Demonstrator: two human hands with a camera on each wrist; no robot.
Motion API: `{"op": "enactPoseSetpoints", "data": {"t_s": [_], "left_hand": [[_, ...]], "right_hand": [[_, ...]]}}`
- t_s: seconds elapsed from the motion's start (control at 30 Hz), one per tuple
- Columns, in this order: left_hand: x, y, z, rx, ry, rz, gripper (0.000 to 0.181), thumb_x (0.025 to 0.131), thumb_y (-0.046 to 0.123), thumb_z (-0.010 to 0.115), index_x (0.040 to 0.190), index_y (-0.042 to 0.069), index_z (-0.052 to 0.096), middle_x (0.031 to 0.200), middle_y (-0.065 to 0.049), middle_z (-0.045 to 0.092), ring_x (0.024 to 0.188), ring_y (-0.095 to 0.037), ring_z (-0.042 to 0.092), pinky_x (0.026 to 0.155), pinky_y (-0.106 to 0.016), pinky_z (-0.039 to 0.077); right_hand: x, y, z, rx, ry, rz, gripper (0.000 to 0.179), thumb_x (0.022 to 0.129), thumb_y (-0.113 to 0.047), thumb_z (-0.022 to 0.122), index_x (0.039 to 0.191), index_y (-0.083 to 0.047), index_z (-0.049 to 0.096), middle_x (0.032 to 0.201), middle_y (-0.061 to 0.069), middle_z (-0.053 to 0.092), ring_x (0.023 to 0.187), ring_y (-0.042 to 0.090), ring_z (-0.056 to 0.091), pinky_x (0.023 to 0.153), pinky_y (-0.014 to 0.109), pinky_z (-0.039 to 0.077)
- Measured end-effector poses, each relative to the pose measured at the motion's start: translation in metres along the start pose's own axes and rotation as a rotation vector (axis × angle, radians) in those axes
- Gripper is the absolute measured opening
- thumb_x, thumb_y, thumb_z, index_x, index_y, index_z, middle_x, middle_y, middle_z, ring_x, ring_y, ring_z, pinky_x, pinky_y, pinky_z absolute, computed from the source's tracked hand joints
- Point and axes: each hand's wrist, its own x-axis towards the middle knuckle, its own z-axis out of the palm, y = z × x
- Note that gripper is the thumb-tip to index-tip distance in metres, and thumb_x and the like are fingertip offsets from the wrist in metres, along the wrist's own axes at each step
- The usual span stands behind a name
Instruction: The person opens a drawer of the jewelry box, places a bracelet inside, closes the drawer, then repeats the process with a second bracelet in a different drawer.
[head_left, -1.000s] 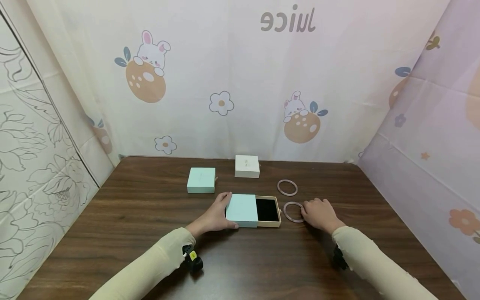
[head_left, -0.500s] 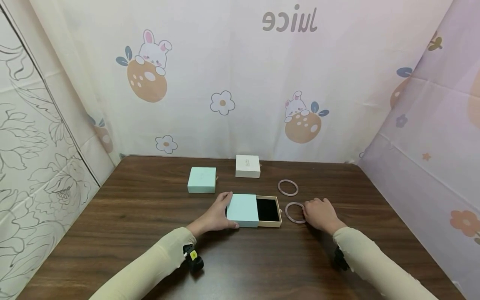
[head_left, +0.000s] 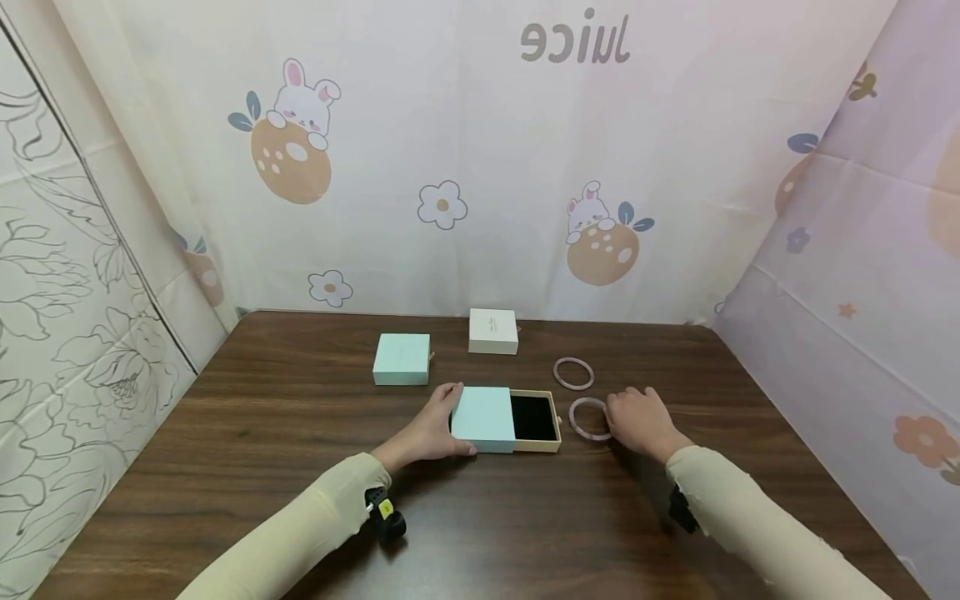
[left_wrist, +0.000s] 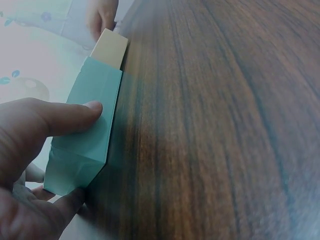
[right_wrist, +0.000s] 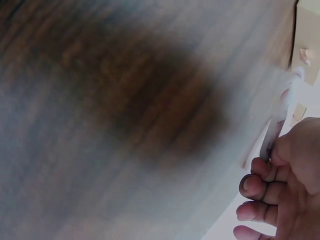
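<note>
**Bangle pinched at the drawer's edge: where the slip could come**

The right hand [head_left: 637, 421] pinches the near pink bangle [head_left: 587, 418] at its right rim; in the right wrist view the thumb and curled fingers [right_wrist: 260, 182] close on the thin ring, though that picture is badly blurred. In the head view the bangle looks to lie flat on the bench [head_left: 300, 467], or barely off it, just beside the open end of the drawer box [head_left: 504, 419]. The left hand [head_left: 433, 429] grips the mint sleeve of that box, thumb along the near side and fingers round the far end, as the left wrist view shows [left_wrist: 85, 125]. The tan drawer [head_left: 536, 419] is pulled out to the right, its black lining bare.

The risks, as I judge them:

- The grip is on one narrow edge of a smooth, hard ring. It could pivot or slide out of the fingers, then roll across the bench or strike it; if it is stone or glass, it might chip.
- The drawer opening looks only a little wider than the bangle. Brought in tilted, the ring may catch the tan rim and knock the drawer.
- A loosened left hand would let the light box skid.

A second pink bangle [head_left: 573, 372] lies close behind, and could be nudged by the right hand. A smaller mint box [head_left: 402, 359] and a cream box [head_left: 492, 331] sit farther back, well apart.
</note>
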Motion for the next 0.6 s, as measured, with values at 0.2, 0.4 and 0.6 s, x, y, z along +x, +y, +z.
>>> {"op": "enactPoseSetpoints", "data": {"t_s": [0.2, 0.4, 0.6], "left_hand": [[0.000, 0.000, 0.000, 0.002, 0.000, -0.009, 0.105, 0.073, 0.021, 0.084, 0.149, -0.006, 0.017, 0.149, -0.024, 0.021, 0.130, -0.036, 0.034, 0.100, -0.046, 0.035], [0.000, 0.000, 0.000, 0.010, 0.000, -0.008, 0.105, 0.073, 0.022, 0.084, 0.149, -0.006, 0.018, 0.148, -0.024, 0.021, 0.130, -0.036, 0.034, 0.100, -0.046, 0.035], [0.001, -0.001, 0.000, 0.010, -0.004, -0.009, 0.105, 0.073, 0.022, 0.084, 0.149, -0.006, 0.018, 0.148, -0.024, 0.021, 0.130, -0.036, 0.034, 0.100, -0.046, 0.035]], "right_hand": [[0.002, -0.001, -0.011, -0.020, 0.009, -0.013, 0.029, 0.094, -0.016, 0.057, 0.067, -0.010, 0.050, 0.060, 0.002, 0.051, 0.062, 0.022, 0.049, 0.060, 0.039, 0.035], [0.005, -0.002, -0.017, -0.047, 0.033, -0.041, 0.026, 0.093, -0.017, 0.059, 0.069, -0.009, 0.053, 0.063, 0.002, 0.054, 0.062, 0.022, 0.050, 0.059, 0.038, 0.035], [0.010, -0.006, -0.026, -0.053, 0.036, -0.048, 0.025, 0.092, -0.016, 0.060, 0.069, -0.009, 0.054, 0.064, 0.002, 0.055, 0.063, 0.022, 0.051, 0.059, 0.038, 0.036]]}}
